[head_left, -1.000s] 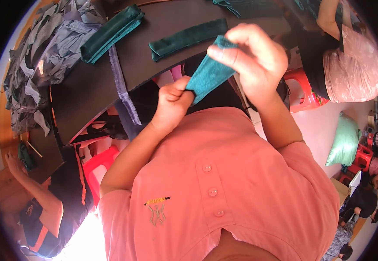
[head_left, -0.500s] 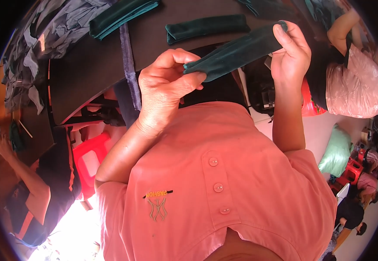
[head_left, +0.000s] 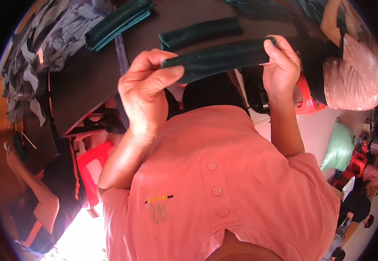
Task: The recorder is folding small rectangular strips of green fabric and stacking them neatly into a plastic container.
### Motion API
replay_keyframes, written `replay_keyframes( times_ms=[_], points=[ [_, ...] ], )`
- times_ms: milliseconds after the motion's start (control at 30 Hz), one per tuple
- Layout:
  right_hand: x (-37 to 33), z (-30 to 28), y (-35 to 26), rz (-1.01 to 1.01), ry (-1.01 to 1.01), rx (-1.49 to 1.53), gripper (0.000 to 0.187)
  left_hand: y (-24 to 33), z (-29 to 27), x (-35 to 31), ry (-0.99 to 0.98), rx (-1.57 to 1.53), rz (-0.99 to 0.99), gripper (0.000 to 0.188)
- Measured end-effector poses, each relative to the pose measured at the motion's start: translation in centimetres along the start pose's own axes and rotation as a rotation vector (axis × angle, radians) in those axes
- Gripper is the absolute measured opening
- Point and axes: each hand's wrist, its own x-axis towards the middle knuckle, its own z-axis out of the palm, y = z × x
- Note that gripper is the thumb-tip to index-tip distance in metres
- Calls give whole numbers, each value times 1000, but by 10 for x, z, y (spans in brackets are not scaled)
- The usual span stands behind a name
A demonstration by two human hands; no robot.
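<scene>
Strip (head_left: 219, 58): long, narrow, flat piece of dark green fabric with a velvety pile and a soft sheen.
Shade: deep bottle green, darkest along the body; a thin, lighter teal line shows at the left end.
Outline: long edges run nearly parallel, rising slightly toward the right end; a faint bow is visible, though the lens may add to it.
Seams and weave: too fine to tell.
Position: raised in front of the person's chest, by the near edge of the table (head_left: 84, 82), drawn out lengthwise between both hands.
Left hand (head_left: 143, 89): pinching the left end, thumb on the near face, fingers behind.
Right hand (head_left: 282, 65): gripping the right end between thumb and fingers.
Table, near edge: folded green piece (head_left: 200, 32) of similar shade, just beyond the strip.
Table, toward left: folded green bundle (head_left: 119, 24) with teal layered edges, near a purple-grey band (head_left: 122, 56).
Table, left end: heap of grey fabric (head_left: 54, 48), loosely crumpled.
</scene>
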Motion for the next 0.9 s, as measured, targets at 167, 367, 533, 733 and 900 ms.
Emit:
replay_keyframes(
  times_ms=[167, 367, 533, 733, 900],
  points=[
    [15, 16, -7, -15, 95, -234, 9, 23, 10, 28, 68, 10, -37, 14],
    [63, 14, 15, -119, -24, -575, 16, 17, 1, 75, 262, 385, -118, 7],
    [84, 6, 24, 8, -79, -791, 18, 20, -4, 90, 287, 465, -219, 8],
    [96, 4, 25, 93, -136, -795, 18, 20, -12, 100, 235, 484, -316, 12],
    [96, 10, 17, -96, -218, -977, 18, 18, -12, 104, 213, 527, -353, 12]
  ],
)
